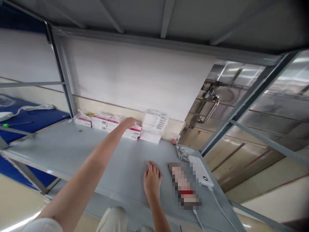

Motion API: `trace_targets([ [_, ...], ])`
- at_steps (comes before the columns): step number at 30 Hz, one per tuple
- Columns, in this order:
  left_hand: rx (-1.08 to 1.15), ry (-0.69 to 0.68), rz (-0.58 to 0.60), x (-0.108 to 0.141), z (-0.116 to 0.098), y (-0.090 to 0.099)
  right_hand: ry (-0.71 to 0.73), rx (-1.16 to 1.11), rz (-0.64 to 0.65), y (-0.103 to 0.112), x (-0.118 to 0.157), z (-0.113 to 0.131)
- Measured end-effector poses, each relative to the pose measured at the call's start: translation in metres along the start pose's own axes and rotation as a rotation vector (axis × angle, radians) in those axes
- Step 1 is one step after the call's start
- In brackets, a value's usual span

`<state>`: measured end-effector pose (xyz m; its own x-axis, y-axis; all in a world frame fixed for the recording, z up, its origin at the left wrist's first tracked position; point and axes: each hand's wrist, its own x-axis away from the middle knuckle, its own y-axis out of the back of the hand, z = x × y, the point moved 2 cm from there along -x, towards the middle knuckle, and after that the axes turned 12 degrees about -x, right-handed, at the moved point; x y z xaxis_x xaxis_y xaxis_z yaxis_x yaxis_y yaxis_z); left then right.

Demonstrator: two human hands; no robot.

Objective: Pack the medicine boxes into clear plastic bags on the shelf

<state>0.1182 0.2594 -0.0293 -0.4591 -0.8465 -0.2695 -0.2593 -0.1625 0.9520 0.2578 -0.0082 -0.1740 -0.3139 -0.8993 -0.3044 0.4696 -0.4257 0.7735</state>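
Note:
My left hand (128, 122) reaches out over a row of small white and pink boxes (98, 121) in clear plastic wrap along the back of the grey metal shelf (72, 145). It is at the boxes towards the right end of the row; its fingers are mostly hidden, so whether it grips one I cannot tell. Just right of it stands a stack of white boxes (153, 127) with printed labels, also wrapped in plastic. My right hand (152, 180) lies palm down on the shelf, fingers loosely bent and holding nothing. Beside it lies a blurred-out, phone-shaped thing (184, 185) with a cable.
A white flat device (201, 170) with a cable and a small printed packet (182, 153) lie at the right. A small clear container (175, 139) stands behind them. Metal posts (251, 100) frame the shelf, and an upper deck (145, 16) hangs overhead. A blue surface (26, 120) is at left.

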Motion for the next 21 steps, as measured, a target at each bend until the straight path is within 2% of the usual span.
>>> trace_targets([
  [5,-0.099,-0.120,0.081,0.026,-0.014,0.041,0.010,-0.061,-0.031,-0.003,0.001,0.001],
  [9,-0.295,-0.340,0.070,0.074,-0.035,0.068,0.019,-0.281,-0.123,0.008,-0.001,-0.001],
  [11,-0.412,-0.450,0.023,0.104,-0.052,0.069,0.088,-0.453,-0.240,0.028,-0.006,0.004],
  [14,-0.463,-0.560,0.023,0.150,-0.083,0.051,0.240,-0.543,-0.356,0.066,-0.020,0.022],
  [15,-0.453,-0.588,0.038,0.163,-0.094,0.041,0.293,-0.518,-0.281,0.074,-0.025,0.031],
  [16,-0.434,-0.603,0.049,0.175,-0.104,0.032,0.342,-0.476,-0.146,0.079,-0.029,0.040],
  [18,-0.381,-0.589,0.046,0.194,-0.120,0.015,0.329,-0.382,0.114,0.079,-0.032,0.052],
  [19,-0.353,-0.562,0.034,0.201,-0.125,0.009,0.300,-0.358,0.197,0.076,-0.031,0.055],
  [21,-0.305,-0.491,0.011,0.209,-0.130,0.001,0.261,-0.381,0.242,0.069,-0.025,0.054],
])
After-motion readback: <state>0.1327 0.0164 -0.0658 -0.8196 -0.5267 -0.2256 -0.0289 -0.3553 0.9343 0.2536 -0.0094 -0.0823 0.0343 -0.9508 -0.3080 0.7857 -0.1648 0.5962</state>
